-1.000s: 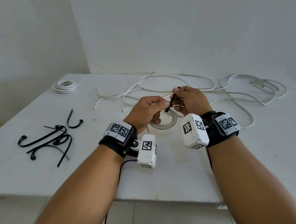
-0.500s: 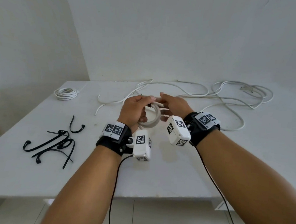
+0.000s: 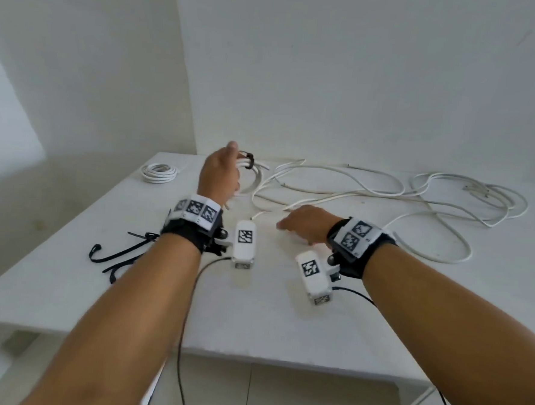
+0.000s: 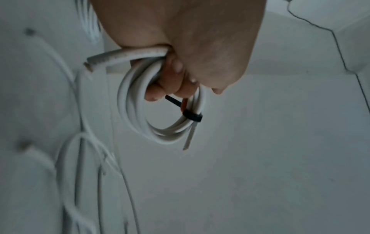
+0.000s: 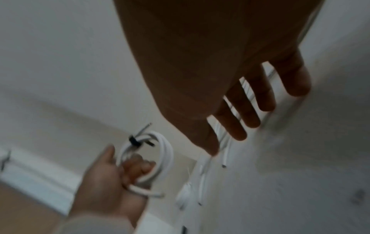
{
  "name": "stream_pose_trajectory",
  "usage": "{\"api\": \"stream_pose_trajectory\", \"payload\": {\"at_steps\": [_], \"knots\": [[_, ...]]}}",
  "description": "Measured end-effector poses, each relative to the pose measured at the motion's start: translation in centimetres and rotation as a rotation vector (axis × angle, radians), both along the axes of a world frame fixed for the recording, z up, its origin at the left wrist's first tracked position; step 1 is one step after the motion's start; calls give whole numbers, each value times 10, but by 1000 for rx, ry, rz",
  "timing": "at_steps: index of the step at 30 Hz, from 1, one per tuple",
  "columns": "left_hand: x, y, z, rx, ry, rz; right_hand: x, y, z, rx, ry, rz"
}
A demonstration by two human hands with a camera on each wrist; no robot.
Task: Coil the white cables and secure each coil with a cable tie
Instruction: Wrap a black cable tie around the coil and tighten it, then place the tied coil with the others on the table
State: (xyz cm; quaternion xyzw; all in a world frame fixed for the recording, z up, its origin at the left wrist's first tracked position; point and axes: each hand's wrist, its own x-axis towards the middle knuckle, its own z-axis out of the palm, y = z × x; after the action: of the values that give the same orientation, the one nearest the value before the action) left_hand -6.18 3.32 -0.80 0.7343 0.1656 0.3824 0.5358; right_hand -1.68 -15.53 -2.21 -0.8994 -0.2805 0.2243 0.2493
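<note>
My left hand (image 3: 221, 174) holds a small white cable coil (image 3: 255, 176) raised above the table, its fingers curled through the loop. In the left wrist view the coil (image 4: 138, 110) is bound by a black cable tie (image 4: 192, 117); the tie (image 3: 248, 160) also shows in the head view. The right wrist view shows the same coil (image 5: 162, 152) in that hand. My right hand (image 3: 305, 225) hovers low over the table with fingers (image 5: 248, 101) spread straight, holding nothing, just over loose white cables (image 3: 339, 188).
A finished white coil (image 3: 159, 172) lies at the table's far left corner. Several black cable ties (image 3: 116, 252) lie at the left, partly behind my left forearm. More tangled white cable (image 3: 467, 195) spreads across the right of the white table (image 3: 268, 321).
Both hands held the coil together before. Now the left hand has carried the tied coil up and away to the far left, and the right hand has let go and dropped toward the loose cables.
</note>
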Motion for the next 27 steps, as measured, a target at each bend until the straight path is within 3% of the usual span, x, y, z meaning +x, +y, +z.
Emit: {"api": "stream_pose_trajectory", "payload": {"at_steps": [2, 4, 10, 12, 18, 23, 27], "knots": [[1, 31, 6, 50, 16, -3, -6, 19, -5, -248, -172, 78], [3, 61, 8, 70, 75, -12, -10, 31, -7, -314, -203, 96], [8, 121, 5, 391, 586, 10, -17, 46, 10, -272, -23, 109], [16, 133, 3, 508, 675, -4, -16, 48, 14, -271, 9, 94], [51, 161, -14, 683, 696, 90, -18, 50, 16, -333, -20, 119], [70, 176, -27, 807, 848, 116, -22, 51, 7, -441, -177, 130], [81, 191, -37, 810, 916, 126, -19, 52, 8, -445, -189, 133]]}}
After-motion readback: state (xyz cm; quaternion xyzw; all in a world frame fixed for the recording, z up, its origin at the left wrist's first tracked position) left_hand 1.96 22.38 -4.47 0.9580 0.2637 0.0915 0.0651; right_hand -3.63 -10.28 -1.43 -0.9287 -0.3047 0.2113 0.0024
